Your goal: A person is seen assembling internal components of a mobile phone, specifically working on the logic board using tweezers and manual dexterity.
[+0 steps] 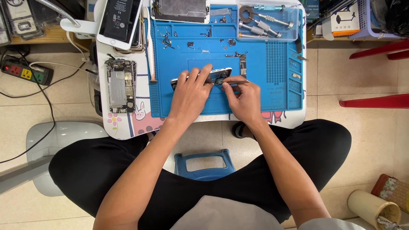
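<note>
Head view looks straight down on a small white bench [121,127] covered by a blue silicone repair mat [255,98], where an opened dark smartphone body with a pale frame [219,73] lies near the mat's middle, its long axis running left to right with a slight tilt up toward the right. The left hand [190,96] lies flat over the phone's left half, fingers [197,76] spread and pressing down on it rather than curled around it. The right hand [243,99] sits just beside it on the right, its fingers pinched shut on a thin metal tool, seemingly tweezers [235,82], whose tip points leftward into the phone's interior; so the phone lies directly ahead of both hands, and the right one does the fine work. Most of the phone is hidden beneath the left hand, and the tool's tip and whatever it touches are too small to make out. Tiny screws and parts [168,41] are scattered on the mat farther away.
</note>
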